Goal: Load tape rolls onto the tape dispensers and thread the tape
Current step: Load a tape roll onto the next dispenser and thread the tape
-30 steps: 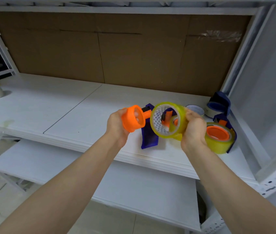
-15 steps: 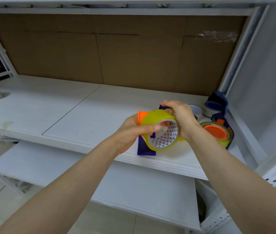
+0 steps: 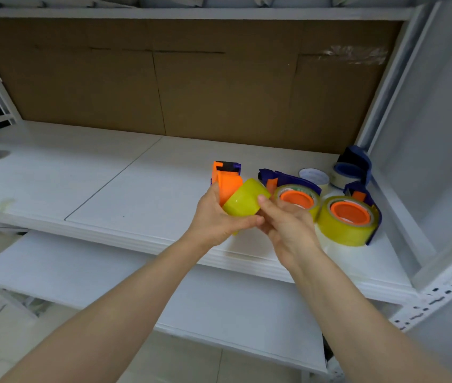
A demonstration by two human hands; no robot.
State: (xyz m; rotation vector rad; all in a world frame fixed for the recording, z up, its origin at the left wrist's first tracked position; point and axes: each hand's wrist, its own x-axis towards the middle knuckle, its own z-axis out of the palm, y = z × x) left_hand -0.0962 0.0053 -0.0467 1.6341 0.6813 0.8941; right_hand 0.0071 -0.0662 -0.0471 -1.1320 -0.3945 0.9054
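While left hand (image 3: 213, 217) grips yellow tape roll (image 3: 244, 199) on orange dispenser (image 3: 226, 181), right hand (image 3: 285, 225) fingers apparently pinch roll edge.

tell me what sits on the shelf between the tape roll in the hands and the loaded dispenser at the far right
Another loaded dispenser, orange hub up, partly hidden behind the right hand, in the head view.

Two loaded dispensers (image 3: 348, 217) sit right of the hands (image 3: 249, 217) on the shelf (image 3: 81, 172).
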